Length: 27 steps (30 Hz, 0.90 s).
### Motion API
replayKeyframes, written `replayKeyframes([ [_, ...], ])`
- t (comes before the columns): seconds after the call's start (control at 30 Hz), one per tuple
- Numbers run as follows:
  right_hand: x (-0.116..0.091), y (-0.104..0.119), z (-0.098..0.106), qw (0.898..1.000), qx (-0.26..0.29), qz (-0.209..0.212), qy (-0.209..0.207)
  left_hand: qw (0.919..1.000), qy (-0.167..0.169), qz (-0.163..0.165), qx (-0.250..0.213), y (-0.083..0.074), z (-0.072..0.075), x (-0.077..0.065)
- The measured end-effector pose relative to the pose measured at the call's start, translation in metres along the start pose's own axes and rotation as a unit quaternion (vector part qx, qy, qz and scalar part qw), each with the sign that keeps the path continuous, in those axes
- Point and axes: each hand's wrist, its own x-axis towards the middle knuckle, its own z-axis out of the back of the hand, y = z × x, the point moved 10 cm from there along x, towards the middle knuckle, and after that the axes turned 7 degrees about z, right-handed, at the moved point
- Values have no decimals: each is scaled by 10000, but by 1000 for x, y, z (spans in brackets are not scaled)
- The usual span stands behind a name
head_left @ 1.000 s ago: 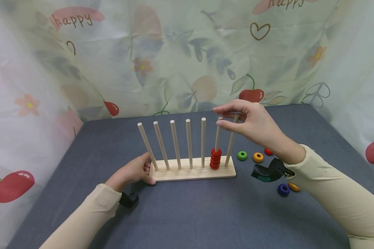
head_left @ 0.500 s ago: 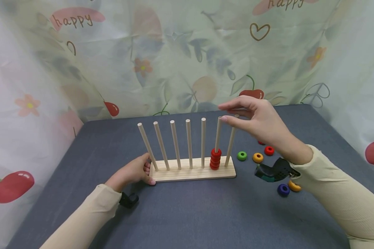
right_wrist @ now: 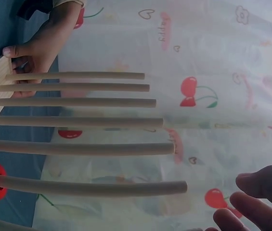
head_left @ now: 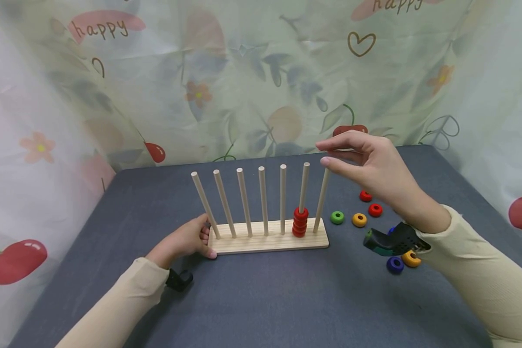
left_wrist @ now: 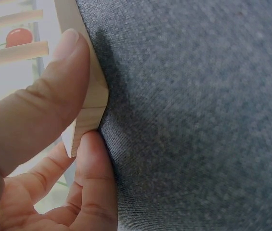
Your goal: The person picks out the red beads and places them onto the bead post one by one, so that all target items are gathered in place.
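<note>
In the head view a wooden peg board [head_left: 261,245] with several upright pegs stands mid-table. Red rings [head_left: 300,223] are stacked low on its second peg from the right. My left hand [head_left: 184,240] grips the board's left end, and the left wrist view shows the thumb [left_wrist: 63,82] along one side with fingertips against the end. Near the top of the rightmost peg [head_left: 322,198] hovers my right hand [head_left: 374,162], thumb and fingers apart, holding nothing. The right wrist view has its fingertips [right_wrist: 258,209] beyond the peg tips.
Loose rings lie to the right of the board: a green ring [head_left: 337,217], an orange ring [head_left: 359,220], two red rings, a blue ring [head_left: 395,265] and another orange ring [head_left: 411,259]. The right wrist camera [head_left: 396,240] partly hides another blue ring. A printed curtain [head_left: 243,96] surrounds the table.
My right hand has drawn back to the right and slightly up, from the second peg from the right toward the rightmost one. The left hand and board stay still.
</note>
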Motion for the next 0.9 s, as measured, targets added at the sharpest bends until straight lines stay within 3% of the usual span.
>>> replayKeyframes([
  [0.23,-7,-5,11,9999,-17,4,-157,10000,20,47,15,1,0,0],
  [0.9,-46,-51,60,9917,-630,-824,-765,9997,76,158,-159,1,-1,0],
])
